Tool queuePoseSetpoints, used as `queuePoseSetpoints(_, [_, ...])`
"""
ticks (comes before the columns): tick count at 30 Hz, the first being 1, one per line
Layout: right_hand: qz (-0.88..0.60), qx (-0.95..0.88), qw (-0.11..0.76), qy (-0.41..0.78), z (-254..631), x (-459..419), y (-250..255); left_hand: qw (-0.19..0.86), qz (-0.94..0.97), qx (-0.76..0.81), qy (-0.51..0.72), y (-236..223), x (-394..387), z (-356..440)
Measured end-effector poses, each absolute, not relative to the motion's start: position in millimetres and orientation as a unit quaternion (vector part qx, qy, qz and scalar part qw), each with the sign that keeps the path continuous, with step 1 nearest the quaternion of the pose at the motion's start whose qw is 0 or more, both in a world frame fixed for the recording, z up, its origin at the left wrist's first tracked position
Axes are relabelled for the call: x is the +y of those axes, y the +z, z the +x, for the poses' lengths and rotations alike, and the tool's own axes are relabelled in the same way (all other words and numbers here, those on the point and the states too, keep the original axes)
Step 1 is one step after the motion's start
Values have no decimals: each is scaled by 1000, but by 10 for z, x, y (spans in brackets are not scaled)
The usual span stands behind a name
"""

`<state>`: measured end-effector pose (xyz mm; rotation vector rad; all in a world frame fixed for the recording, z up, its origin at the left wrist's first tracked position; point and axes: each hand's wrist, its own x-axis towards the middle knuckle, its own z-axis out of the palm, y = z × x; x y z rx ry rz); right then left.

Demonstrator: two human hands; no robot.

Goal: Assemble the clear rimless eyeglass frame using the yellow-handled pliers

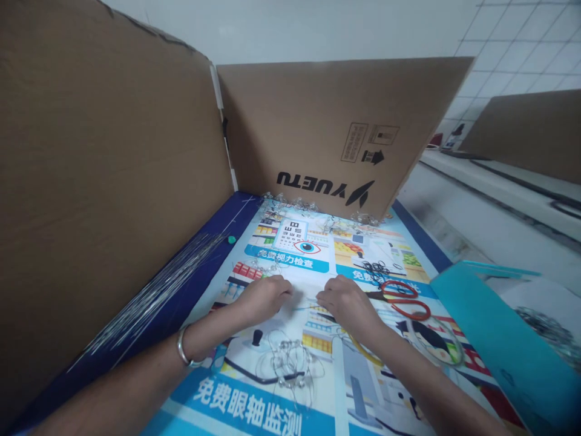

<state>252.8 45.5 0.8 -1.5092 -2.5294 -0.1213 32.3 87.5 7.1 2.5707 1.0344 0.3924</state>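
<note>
Teal box (474,330), R side, holds tangled shiny heap (547,330); loopy wire cluster (290,363) on printed cover (249,407), cardboard panels (295,121) edging L & far sides. R hand (347,301) seems to pinch thin wire (303,308) in open gap btwn hands; L hand (264,298) curled, can't tell if gripping.

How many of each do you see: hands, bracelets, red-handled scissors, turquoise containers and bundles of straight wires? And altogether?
Hands, left hand and right hand: 2
Bracelet: 1
Red-handled scissors: 1
Turquoise container: 1
Bundle of straight wires: 1
Total: 6
</note>
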Motion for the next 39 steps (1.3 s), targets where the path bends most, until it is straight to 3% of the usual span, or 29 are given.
queuePoseSetpoints(13, [-535,-838,63,-87,2163,304,240,-28,951,292,102,178,749,406])
queuePoseSetpoints(20, [-574,-816,53,-41,2038,419,225,-17,941,322,100,184,772,403])
queuePoseSetpoints(31, [-588,-778,178,130,2181,509,185,170,881,374,233,38,914,353])
queuePoseSetpoints(39, [-590,-676,318,306,2222,496,64,403,746,421,322,45,886,412])
